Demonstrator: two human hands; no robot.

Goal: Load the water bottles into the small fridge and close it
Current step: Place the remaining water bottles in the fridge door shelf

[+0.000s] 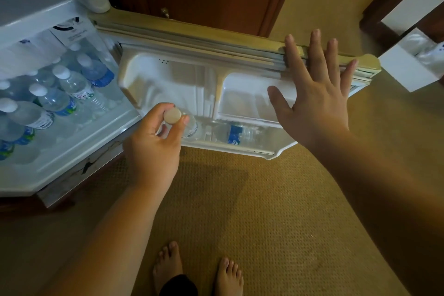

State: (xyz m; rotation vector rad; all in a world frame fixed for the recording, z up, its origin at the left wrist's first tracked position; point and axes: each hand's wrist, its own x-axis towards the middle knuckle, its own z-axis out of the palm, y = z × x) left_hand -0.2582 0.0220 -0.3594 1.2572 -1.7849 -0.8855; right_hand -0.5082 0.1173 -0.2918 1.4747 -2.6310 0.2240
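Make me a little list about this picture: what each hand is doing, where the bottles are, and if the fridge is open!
fridge: open
door: swung wide, inner side facing up
left hand: pinches the cap of a bottle, lowering it into the door shelf
held bottle: upright, in the left of the door shelf
right hand: open, fingers spread over the door's top edge
shelf bottle: one more with a blue label, in the door shelf
inside bottles: many, white caps, packed in the fridge
floor: tan carpet

The scene is being viewed from a single head-worn wide-angle camera, being aimed forward and steeply down, close above the open fridge door and carpet.
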